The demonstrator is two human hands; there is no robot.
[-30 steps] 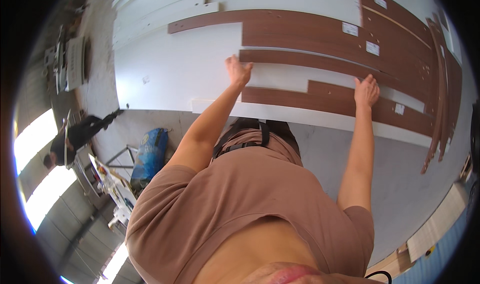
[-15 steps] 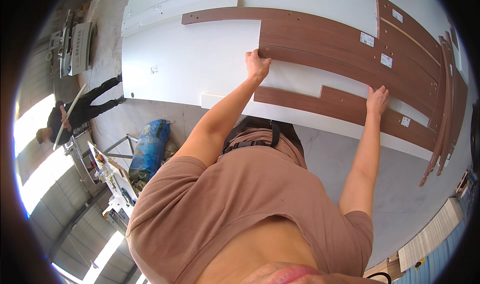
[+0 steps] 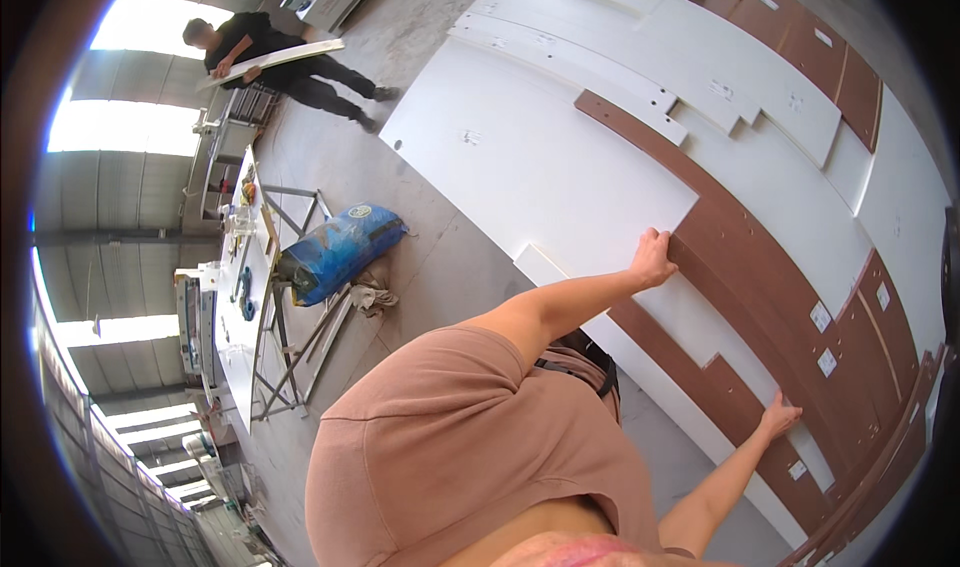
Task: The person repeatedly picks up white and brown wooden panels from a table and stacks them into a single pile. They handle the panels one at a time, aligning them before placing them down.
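Observation:
My left hand (image 3: pixel 654 258) is closed on the near corner of a long brown wood-grain board (image 3: pixel 735 277). Farther along the same board's near edge, my right hand (image 3: pixel 780 416) has its fingers curled against it, partly hidden there. The board bears small drilled holes and lies beside other brown pieces with white stickers. Beneath it spreads a large white panel (image 3: pixel 530 157). Between my body and that board, a narrower brown strip (image 3: pixel 650 342) lies on white panels.
Several white panels (image 3: pixel 740 97) and brown boards (image 3: pixel 800 27) cover the far side. Long, thin brown strips (image 3: pixel 900 447) lie at the right. On the left are a blue sack (image 3: pixel 345 252) and a worktable (image 3: pixel 240 352). A person (image 3: pixel 260 57) carries a pale board (image 3: pixel 285 59).
My view has swung to the left, so the panels appear tilted and farther right. Both hands stay at the brown board's edge. The other person still holds the pale board.

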